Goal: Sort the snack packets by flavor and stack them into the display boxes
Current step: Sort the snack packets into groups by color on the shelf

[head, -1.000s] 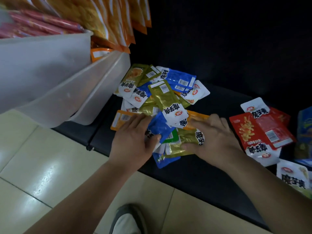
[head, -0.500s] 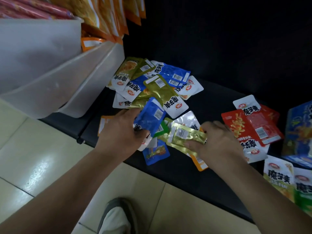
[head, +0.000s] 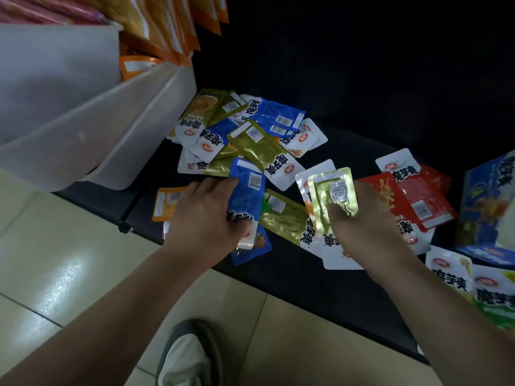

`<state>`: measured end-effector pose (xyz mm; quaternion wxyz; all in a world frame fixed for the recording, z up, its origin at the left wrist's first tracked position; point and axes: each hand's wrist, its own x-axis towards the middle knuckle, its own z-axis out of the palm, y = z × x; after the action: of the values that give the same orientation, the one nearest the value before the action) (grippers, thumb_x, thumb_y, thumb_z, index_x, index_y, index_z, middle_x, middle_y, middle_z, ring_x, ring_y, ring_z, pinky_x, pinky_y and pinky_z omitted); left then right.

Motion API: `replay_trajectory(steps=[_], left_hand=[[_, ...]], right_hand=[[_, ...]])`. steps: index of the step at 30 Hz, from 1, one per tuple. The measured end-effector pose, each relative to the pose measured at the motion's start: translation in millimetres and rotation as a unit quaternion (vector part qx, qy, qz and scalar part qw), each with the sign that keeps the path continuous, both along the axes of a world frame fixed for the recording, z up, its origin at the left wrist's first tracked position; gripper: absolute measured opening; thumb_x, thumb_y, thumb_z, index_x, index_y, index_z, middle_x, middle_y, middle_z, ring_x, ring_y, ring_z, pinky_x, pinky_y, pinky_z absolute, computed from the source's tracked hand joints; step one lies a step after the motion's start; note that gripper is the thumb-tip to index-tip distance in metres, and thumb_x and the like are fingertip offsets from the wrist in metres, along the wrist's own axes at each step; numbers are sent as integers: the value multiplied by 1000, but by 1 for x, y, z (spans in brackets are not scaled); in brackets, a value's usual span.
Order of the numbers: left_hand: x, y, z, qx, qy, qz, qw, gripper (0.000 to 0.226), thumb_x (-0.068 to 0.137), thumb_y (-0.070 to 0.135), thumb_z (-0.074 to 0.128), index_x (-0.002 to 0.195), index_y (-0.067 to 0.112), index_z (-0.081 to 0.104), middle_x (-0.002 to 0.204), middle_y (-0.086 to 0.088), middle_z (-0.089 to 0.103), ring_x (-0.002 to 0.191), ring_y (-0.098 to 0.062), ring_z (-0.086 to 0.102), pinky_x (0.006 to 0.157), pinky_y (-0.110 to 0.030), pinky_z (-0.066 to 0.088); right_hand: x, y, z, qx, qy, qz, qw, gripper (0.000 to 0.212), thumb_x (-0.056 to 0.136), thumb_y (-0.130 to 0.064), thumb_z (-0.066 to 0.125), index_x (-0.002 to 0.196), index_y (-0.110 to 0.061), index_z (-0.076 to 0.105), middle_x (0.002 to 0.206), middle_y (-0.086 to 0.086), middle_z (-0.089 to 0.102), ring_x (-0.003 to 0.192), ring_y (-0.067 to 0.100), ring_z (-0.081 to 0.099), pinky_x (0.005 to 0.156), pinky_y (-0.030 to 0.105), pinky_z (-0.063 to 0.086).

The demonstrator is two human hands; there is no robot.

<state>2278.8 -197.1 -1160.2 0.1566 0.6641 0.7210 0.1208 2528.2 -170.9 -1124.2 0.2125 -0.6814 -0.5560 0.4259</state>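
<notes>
A heap of small snack packets in blue, gold, orange and white lies on a low black shelf. My left hand grips a blue packet, lifted off the heap with its barcode side up. My right hand pinches a gold packet, held upright above the shelf. Another gold packet lies flat between my hands. Red packets lie in a group to the right. A blue display box stands at the far right.
Translucent plastic bins tilt out at the left, with orange bags hanging above them. White and green packets lie at the right edge. Beige floor tiles and my shoe are below the shelf.
My left hand has raised the blue packet further from the heap. My right hand has lifted the gold packet and turned it upright, moving right. The view has shifted slightly.
</notes>
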Motion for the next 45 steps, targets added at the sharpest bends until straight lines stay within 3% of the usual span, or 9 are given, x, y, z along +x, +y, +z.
replay_trajectory(steps=[5,10,15,18,22,27,30,34,45], left_hand=[[5,0,-2,-13,-145,55,988,70,83,26,78,144,40,47,120,11,66,107,-11,66,80,-38,60],[5,-9,0,-35,-223,92,970,61,87,27,76,137,49,49,109,19,72,95,-2,71,71,-31,62],[18,-17,10,-37,-285,126,949,56,91,24,76,134,48,49,93,22,69,79,10,70,53,-14,55],[31,-23,14,-53,-350,171,919,30,93,21,75,116,32,59,86,16,71,74,12,69,49,-10,49],[50,-34,22,-62,-415,213,882,6,94,28,74,100,27,73,83,7,78,76,-7,75,60,-29,57],[97,-51,34,-109,-488,216,839,6,95,26,72,95,32,74,87,8,78,82,-17,73,64,-37,52],[137,-71,35,-165,-491,169,839,5,93,19,74,92,24,74,82,5,76,76,-15,70,63,-34,50],[182,-95,34,-234,-470,100,845,9,93,16,71,96,24,74,84,3,78,75,-13,74,61,-33,51],[248,-96,31,-242,-447,58,859,9,95,25,72,101,32,71,88,8,77,73,-3,71,49,-13,50]], right_hand=[[1,0,-13,-29,-32,109,993,20,95,-25,69,111,-37,65,98,-12,70,88,9,69,73,38,59],[-6,0,-29,61,-191,183,962,32,87,-29,78,117,-23,68,119,-6,56,116,20,46,91,37,45],[-11,-6,-25,8,-170,144,975,31,87,-34,80,107,-27,58,103,-8,59,103,20,59,81,37,51],[-9,-11,-18,-83,-75,89,990,43,92,-28,77,127,-32,52,102,-11,57,89,9,63,63,28,50],[11,-28,-1,-130,-2,49,990,5,96,-28,71,100,-30,69,92,-1,74,73,14,71,54,33,58],[60,-68,26,-101,56,-38,993,7,97,-31,68,98,-26,65,81,-5,72,66,14,69,52,25,50],[87,-103,31,-107,89,-104,985,9,94,-32,69,90,-25,65,66,-10,66,56,5,58,51,26,48],[111,-141,27,-127,101,-132,978,10,93,-33,71,101,-27,71,88,-10,77,78,8,73,71,30,59],[188,-142,25,-31,42,-218,974,35,95,-21,72,70,-26,48,47,-18,53,39,-1,47,36,10,32]])
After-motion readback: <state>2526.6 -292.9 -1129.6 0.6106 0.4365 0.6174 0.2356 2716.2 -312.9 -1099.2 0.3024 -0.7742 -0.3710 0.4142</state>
